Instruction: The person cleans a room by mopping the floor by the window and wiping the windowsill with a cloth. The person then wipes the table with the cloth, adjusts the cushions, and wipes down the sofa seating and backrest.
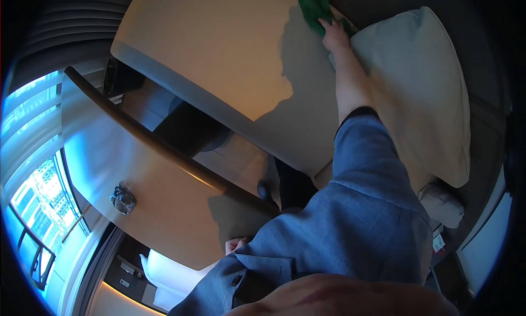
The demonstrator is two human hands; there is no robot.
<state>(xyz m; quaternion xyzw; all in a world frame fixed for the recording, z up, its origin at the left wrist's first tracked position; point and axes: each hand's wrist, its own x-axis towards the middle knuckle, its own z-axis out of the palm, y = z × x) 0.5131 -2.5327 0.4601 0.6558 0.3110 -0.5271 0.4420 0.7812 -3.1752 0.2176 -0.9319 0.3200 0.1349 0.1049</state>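
Note:
My right hand (335,36) reaches far out over a beige padded seat (219,47), fingers closed on a green cloth (315,8). The cloth lies at the seat's far edge, beside a large pale cushion (416,91), and part of it runs out of view at the top. My left hand (235,245) shows only a few fingertips at the near edge of a wooden table (164,217); the shirt hides the rest, so its grip is unclear. On the tabletop, away from both hands, stands a small clear glass object (123,199).
The table's dark rounded edge (137,135) runs between me and the seat. A dark object (192,127) is on the floor in the gap. A smaller cushion (441,205) lies at right. Window blinds (33,113) and a white bed-like surface (170,277) are at left.

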